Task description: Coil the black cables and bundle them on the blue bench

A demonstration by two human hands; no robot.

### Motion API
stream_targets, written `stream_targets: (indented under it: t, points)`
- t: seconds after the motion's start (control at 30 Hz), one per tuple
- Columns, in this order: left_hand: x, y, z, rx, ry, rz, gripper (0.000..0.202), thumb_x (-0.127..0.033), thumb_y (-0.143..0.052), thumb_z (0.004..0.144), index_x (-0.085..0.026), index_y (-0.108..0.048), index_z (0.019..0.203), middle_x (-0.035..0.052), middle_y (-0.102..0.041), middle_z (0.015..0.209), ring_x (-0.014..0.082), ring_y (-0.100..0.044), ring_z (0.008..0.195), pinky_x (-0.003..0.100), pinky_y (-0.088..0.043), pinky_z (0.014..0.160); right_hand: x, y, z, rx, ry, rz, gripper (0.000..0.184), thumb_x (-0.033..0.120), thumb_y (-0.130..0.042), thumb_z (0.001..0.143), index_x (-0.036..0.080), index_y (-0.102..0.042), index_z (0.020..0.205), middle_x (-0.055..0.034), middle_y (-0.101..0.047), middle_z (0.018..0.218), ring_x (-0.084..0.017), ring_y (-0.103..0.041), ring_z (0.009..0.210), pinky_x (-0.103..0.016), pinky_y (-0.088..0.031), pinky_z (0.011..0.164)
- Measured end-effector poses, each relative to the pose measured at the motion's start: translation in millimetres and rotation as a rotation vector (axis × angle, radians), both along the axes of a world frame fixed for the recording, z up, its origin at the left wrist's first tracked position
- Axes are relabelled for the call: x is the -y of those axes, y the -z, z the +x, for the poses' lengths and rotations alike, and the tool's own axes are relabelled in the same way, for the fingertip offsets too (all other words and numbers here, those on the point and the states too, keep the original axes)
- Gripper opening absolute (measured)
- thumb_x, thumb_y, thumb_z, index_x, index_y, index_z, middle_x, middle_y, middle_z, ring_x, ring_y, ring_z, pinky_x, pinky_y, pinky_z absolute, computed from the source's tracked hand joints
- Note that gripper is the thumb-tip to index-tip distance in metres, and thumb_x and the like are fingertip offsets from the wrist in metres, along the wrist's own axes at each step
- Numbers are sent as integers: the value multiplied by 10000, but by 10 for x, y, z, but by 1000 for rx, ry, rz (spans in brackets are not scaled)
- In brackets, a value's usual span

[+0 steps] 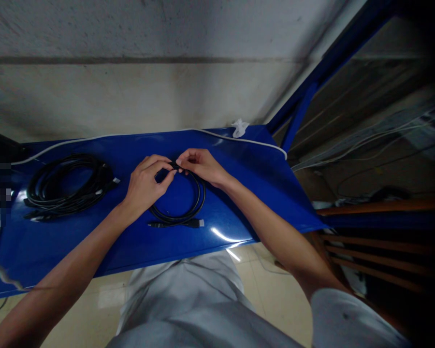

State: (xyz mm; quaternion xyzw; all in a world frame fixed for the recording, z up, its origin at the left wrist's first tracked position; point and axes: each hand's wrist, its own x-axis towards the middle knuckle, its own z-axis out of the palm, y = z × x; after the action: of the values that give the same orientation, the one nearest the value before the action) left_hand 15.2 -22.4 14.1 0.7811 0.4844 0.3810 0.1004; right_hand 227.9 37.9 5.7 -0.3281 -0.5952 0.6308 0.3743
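Note:
A small coil of black cable lies on the blue table, its two plug ends pointing right near the front. My left hand and my right hand meet at the top of the coil. Both pinch the cable's upper loop between fingers and thumb, fingertips almost touching each other. Whether a tie sits between the fingers cannot be made out.
A larger bundle of black cables lies at the left of the table. A white cord runs along the far edge to a white clump. A grey wall stands behind; blue shelving with wires is at the right.

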Motion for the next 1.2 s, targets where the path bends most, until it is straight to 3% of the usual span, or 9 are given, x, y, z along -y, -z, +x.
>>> stream_targets:
  t: [0.3, 0.57, 0.77, 0.97, 1.2]
  points:
    - [-12, 9, -29, -8, -17, -4, 51, -274, -698, 1036, -235, -729, 1047, 58, -820, 1154, 256, -766, 1087, 433, -574, 1031, -17, 37, -4, 63, 82, 74, 205, 355, -778, 935, 154, -738, 916, -14, -740, 837, -127, -636, 762, -269, -518, 746]
    - [-41, 38, -69, -61, 32, -8, 105, -339, -700, 1054, -237, -720, 1034, 68, -806, 1169, 257, -758, 1097, 432, -568, 1030, -59, 102, 3, 107, 111, 107, 231, 386, -751, 935, 155, -748, 929, -34, -753, 870, -150, -645, 792, -279, -513, 752]
    - [-46, 34, -54, -50, 48, -43, 99, -327, -676, 1051, -244, -723, 1024, 79, -793, 1196, 261, -740, 1122, 444, -557, 1051, -29, 79, -4, 270, 205, 381, 211, 381, -650, 1035, 189, -715, 975, -47, -749, 949, -182, -643, 856, -300, -500, 811]
    - [-72, 5, -51, 57, 33, -79, 102, -321, -694, 1034, -229, -736, 1019, 72, -788, 1089, 239, -730, 1035, 407, -568, 995, 48, 23, -14, 327, 71, 699, 250, 358, -535, 1143, 191, -707, 1074, -86, -752, 1058, -221, -674, 970, -344, -497, 935]
    - [-119, 21, -103, 39, 36, -117, 114, -336, -732, 1009, -226, -759, 1016, 53, -785, 1003, 221, -722, 934, 370, -560, 881, 8, 111, 4, 338, -13, 772, 283, 364, -562, 1152, 187, -783, 1160, -114, -779, 1144, -240, -711, 1084, -365, -535, 1011]
